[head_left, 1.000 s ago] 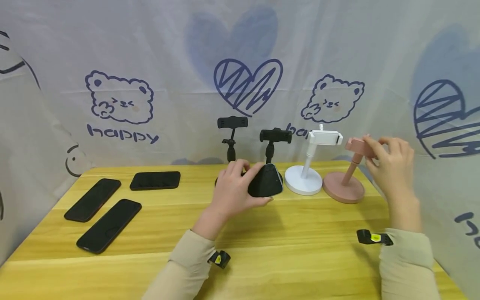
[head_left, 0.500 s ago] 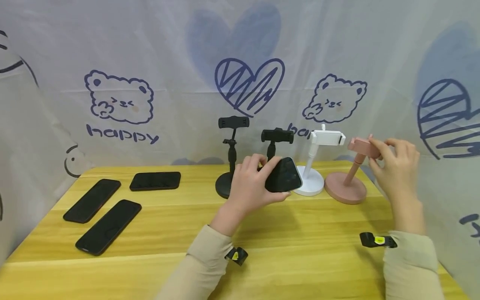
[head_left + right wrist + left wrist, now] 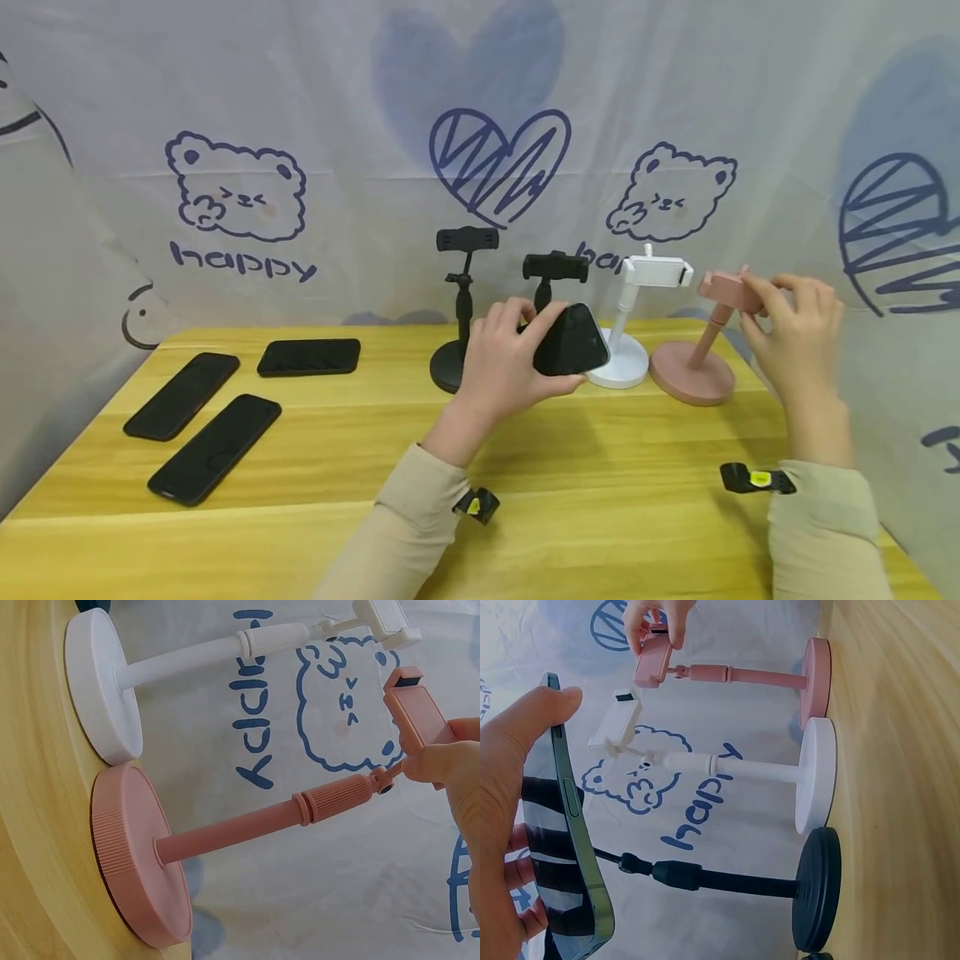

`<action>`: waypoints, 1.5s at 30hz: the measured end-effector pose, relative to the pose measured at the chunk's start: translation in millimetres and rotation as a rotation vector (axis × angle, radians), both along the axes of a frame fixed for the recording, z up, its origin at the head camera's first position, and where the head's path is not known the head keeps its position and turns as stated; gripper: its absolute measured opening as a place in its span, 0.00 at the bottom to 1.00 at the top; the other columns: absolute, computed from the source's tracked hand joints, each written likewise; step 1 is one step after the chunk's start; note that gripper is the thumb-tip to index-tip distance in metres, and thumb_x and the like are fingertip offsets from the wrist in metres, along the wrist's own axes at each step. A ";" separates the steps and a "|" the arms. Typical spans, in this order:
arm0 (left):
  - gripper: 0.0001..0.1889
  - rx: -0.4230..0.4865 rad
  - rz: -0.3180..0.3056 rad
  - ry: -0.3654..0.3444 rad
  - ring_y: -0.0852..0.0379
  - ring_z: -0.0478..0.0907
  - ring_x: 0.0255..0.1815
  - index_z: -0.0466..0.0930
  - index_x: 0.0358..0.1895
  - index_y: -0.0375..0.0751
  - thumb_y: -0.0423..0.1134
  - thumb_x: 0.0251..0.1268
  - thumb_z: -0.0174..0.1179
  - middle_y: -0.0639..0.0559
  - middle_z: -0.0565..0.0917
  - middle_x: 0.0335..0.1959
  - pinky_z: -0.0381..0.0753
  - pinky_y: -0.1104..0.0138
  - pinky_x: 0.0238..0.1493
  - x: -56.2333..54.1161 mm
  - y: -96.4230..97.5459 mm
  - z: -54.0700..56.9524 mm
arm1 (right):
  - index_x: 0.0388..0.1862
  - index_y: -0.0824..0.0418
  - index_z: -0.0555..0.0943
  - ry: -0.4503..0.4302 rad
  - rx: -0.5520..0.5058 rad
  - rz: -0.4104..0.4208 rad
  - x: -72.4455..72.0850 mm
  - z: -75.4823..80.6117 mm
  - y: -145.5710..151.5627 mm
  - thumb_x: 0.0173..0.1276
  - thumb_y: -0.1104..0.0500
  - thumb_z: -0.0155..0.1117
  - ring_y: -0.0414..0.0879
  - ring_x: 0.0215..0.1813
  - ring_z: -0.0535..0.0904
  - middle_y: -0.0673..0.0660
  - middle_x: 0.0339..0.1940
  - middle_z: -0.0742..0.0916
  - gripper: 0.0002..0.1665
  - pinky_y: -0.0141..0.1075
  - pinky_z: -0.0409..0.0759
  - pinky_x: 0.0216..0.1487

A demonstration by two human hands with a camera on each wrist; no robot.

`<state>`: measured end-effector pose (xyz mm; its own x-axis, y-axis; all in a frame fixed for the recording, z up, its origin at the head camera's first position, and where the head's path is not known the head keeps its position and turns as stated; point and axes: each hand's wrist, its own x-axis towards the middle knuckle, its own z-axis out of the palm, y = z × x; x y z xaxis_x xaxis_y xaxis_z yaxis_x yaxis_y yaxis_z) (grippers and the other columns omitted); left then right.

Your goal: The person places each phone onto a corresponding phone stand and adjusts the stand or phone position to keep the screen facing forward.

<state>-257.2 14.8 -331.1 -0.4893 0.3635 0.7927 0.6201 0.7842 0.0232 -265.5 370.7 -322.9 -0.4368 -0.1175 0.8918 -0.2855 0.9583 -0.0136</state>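
My left hand (image 3: 506,358) grips a dark smartphone (image 3: 573,342) by its edges, holding it above the table in front of the black and white stands. In the left wrist view, the phone (image 3: 574,825) shows a green side edge with buttons, thumb on one edge and fingers on the other. My right hand (image 3: 798,325) pinches the clamp (image 3: 726,290) of the pink phone stand (image 3: 690,372) at its right end. The right wrist view shows the thumb on that pink clamp (image 3: 420,712); the stand's round base (image 3: 139,855) rests on the table.
A white phone stand (image 3: 618,367) stands left of the pink one. Two black phone stands, one farther left (image 3: 465,317) and one partly behind my left hand (image 3: 555,267), complete the row. Three dark phones (image 3: 309,357) lie at the table's left. A printed curtain (image 3: 360,208) hangs behind.
My left hand has carried the phone rightward from before the black stands toward the white stand, slowing in the last half second. My right hand stays on the pink clamp.
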 end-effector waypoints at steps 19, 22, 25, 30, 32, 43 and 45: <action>0.45 0.039 -0.055 -0.022 0.55 0.70 0.43 0.74 0.64 0.58 0.73 0.38 0.68 0.52 0.73 0.45 0.71 0.64 0.35 -7.2 33.7 8.6 | 0.53 0.64 0.81 0.056 0.005 0.038 -3.3 0.3 6.6 0.52 0.72 0.72 0.68 0.51 0.68 0.71 0.45 0.78 0.27 0.60 0.60 0.50; 0.45 0.044 -0.063 -0.013 0.55 0.70 0.42 0.74 0.64 0.58 0.73 0.38 0.68 0.52 0.74 0.44 0.71 0.64 0.34 -7.1 41.7 10.2 | 0.54 0.64 0.81 0.051 0.013 0.024 -1.9 1.7 7.8 0.53 0.71 0.71 0.69 0.51 0.69 0.71 0.45 0.78 0.26 0.60 0.61 0.50; 0.44 0.063 -0.061 0.006 0.56 0.70 0.41 0.75 0.63 0.58 0.73 0.38 0.67 0.53 0.74 0.44 0.70 0.64 0.33 -8.6 48.2 12.4 | 0.55 0.64 0.80 0.025 0.025 0.004 -0.9 1.9 7.0 0.56 0.69 0.70 0.69 0.52 0.68 0.71 0.46 0.78 0.25 0.61 0.61 0.52; 0.44 0.098 -0.069 0.026 0.57 0.71 0.40 0.75 0.63 0.58 0.73 0.39 0.67 0.52 0.75 0.44 0.69 0.66 0.30 -14.0 59.5 14.2 | 0.55 0.63 0.80 0.019 0.010 0.011 -2.7 -0.9 2.5 0.56 0.69 0.70 0.69 0.53 0.69 0.70 0.46 0.78 0.25 0.61 0.62 0.53; 0.43 0.110 -0.081 0.022 0.57 0.71 0.40 0.75 0.63 0.57 0.73 0.40 0.67 0.52 0.75 0.44 0.69 0.66 0.30 -16.0 66.2 14.2 | 0.54 0.63 0.81 0.030 -0.002 0.014 -2.4 -1.7 2.0 0.55 0.70 0.70 0.68 0.53 0.69 0.70 0.46 0.79 0.25 0.60 0.62 0.52; 0.46 0.223 -0.124 -0.058 0.56 0.71 0.43 0.74 0.65 0.55 0.71 0.38 0.70 0.51 0.75 0.46 0.74 0.66 0.38 -18.6 96.7 17.5 | 0.54 0.64 0.81 0.024 0.021 0.000 -3.7 -0.7 -0.1 0.58 0.68 0.69 0.68 0.52 0.70 0.70 0.46 0.79 0.22 0.60 0.63 0.51; 0.45 0.242 -0.140 -0.057 0.57 0.72 0.42 0.74 0.64 0.55 0.71 0.38 0.71 0.51 0.75 0.45 0.74 0.67 0.37 -18.1 103.2 19.1 | 0.53 0.64 0.81 0.041 0.007 0.006 -2.4 -1.1 2.0 0.56 0.69 0.69 0.69 0.51 0.70 0.70 0.46 0.79 0.23 0.61 0.63 0.50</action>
